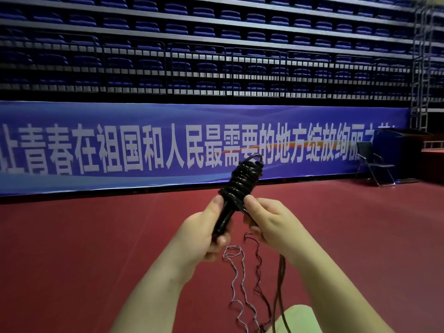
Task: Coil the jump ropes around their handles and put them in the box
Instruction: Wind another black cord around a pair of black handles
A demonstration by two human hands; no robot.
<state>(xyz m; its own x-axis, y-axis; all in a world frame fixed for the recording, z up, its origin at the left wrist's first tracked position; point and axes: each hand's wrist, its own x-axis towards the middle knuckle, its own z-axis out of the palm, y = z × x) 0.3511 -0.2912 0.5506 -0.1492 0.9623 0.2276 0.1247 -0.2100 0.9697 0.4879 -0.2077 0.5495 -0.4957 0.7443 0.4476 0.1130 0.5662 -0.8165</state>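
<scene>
The left hand [206, 234] grips the lower end of a glossy black jump rope handle [224, 218], tilted up to the right, its upper part wrapped in tight black rope coils [242, 179]. The right hand [266, 219] pinches the loose rope just beside the coils. Thin wavy cords [240, 284] lie on the red floor [84, 236] below a blue banner [144, 145] and folded blue seats [204, 30].

Black jump rope [242, 179]: glossy plastic cord, smooth, catching highlights on the coils. Handle [222, 221] is black plastic too, slight sheen. Two thinner ropes on the floor [96, 236] look like braided cloth cord [236, 280], matt, kinked. Floor is matt red sports vinyl, fine texture. Banner [168, 145] is smooth printed fabric or vinyl, soft sheen. Folding chair [374, 164]: shiny metal tube frame, dark matt seat.
</scene>
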